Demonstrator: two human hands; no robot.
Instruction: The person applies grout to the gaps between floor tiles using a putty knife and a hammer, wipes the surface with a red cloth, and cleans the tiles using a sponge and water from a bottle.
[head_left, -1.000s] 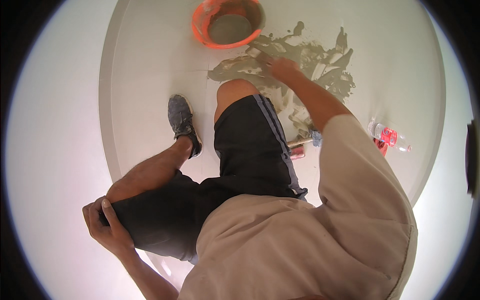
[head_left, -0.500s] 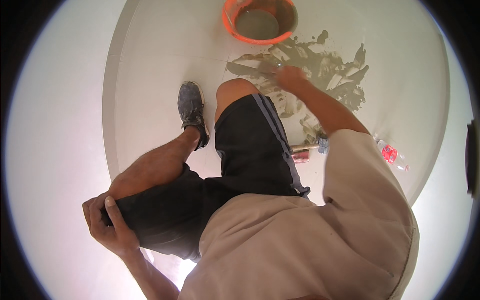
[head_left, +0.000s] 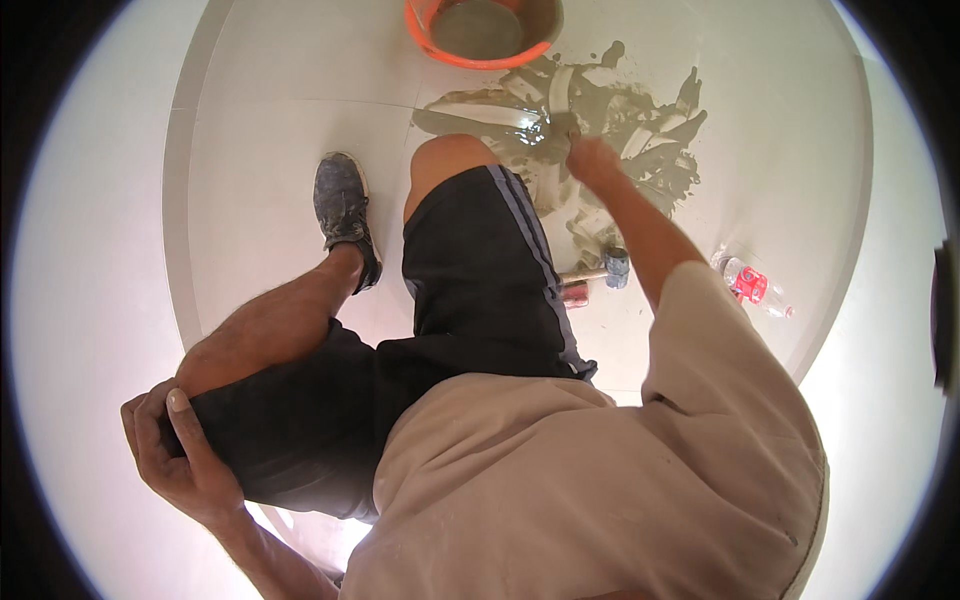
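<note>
Spreading, I'd judge from my distant seat, is the step in hand: grey paste lies in broad smears on the pale floor, on the person's side of the orange basin and out to its right. And there's the right hand, just over that patch, nearer the body than the basin, its fingers closed, as far as I can make out, around the handle of a flat tool. The tool is blurred and part-hidden, so I can't call the exact angle of its blade. Beside it, a wet glint shows on the paste!

Over to my left hand: well back from the basin, laid loosely around the bent left knee, thumb apart from the fingers, no tool in it. More grey mix sits inside the basin.

For the next move, I reckon the stroke calls for a low blade, even pressure and a firm wrist, with the basin's rim given room. On the body side of the basin, off to its right, a mallet lies by the paste's near edge, a red object just beside its handle; a clear bottle lies farther right.
</note>
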